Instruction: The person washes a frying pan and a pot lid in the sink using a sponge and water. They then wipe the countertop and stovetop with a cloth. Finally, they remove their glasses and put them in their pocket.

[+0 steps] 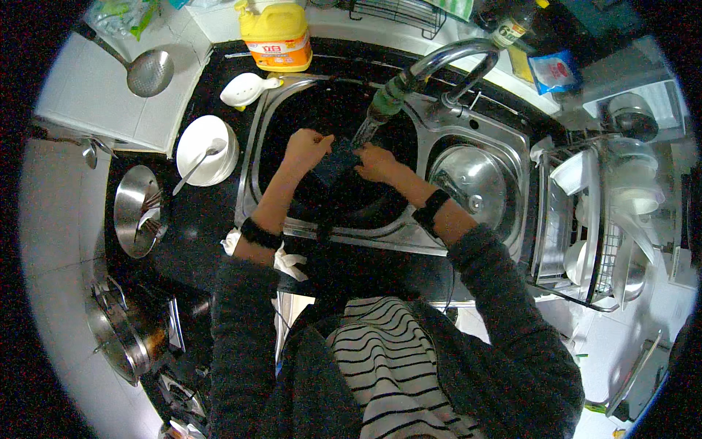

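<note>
Both of my hands are over the dark left basin of the steel sink (252, 186). Between them hangs a dark bluish cloth (335, 165), hard to make out against the black basin. My left hand (308, 151) is closed with its fingertips pinching the cloth's left side. On the other side, my right hand (379, 162) is closed on the cloth's right edge. Water runs from the faucet (387, 99) down between the hands, onto or just beside the cloth. Black bands circle both wrists below the pushed-up dark sleeves.
Left of the sink stand stacked white bowls (208, 157) with a spoon and a steel bowl (135, 212) holding utensils. Behind are a white scoop (247, 89) and a yellow detergent jug (276, 40). A round steel lid (475, 183) fills the right basin; a dish rack (578, 227) stands beyond.
</note>
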{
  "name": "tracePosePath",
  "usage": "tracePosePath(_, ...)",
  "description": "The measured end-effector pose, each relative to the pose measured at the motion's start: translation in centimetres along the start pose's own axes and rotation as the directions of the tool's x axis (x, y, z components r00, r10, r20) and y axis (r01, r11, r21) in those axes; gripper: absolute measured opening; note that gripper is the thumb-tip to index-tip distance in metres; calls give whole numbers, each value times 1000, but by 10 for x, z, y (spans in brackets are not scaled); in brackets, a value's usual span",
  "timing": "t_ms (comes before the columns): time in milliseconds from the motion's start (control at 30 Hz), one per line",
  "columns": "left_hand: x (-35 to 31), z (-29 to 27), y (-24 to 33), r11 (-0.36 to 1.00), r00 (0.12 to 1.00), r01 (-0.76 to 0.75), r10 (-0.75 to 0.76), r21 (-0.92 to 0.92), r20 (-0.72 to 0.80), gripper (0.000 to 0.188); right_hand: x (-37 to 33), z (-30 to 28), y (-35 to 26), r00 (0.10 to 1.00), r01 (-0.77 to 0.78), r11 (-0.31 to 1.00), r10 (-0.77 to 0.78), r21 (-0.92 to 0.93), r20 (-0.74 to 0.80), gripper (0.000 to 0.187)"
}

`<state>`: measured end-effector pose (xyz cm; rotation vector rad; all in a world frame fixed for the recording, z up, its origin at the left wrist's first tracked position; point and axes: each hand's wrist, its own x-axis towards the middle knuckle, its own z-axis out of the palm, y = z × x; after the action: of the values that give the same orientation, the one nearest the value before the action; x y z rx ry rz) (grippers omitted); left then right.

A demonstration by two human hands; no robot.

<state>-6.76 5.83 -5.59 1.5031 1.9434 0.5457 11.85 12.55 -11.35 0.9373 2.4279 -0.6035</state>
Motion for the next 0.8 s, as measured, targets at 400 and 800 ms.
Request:
tracePosePath(400,-200,33,-12,935,950,29,-136,354,281,43,42,41,-40,998,-35,973,23,-228,-56,49)
tracePosePath(800,-225,64,-15,973,915,105,-175,205,364,60,75,52,-104,947,251,967,-235,45,-218,45)
